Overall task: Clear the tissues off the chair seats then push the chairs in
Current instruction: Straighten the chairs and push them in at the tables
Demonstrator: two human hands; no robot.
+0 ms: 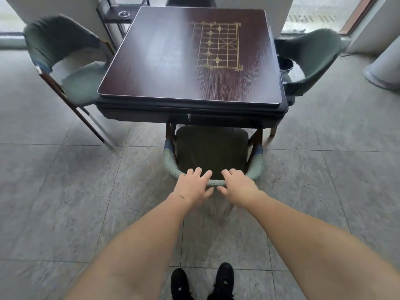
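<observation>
Green chair [213, 148] half under table [190, 98] edge; left grip [193, 184], right grip [238, 186] curled on backrest

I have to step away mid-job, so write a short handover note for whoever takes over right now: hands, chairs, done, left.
Left hand and right hand: both grip the top of the near chair's backrest, fingers curled over it.
Near chair: seat shows no tissue, front tucked under the table.
Left chair and right chair: at the table's sides, angled outward, not fully in; no tissue visible on either seat.
Done: near seat looks clear.
Left: finish pushing this chair, then push in the side chairs.
</observation>
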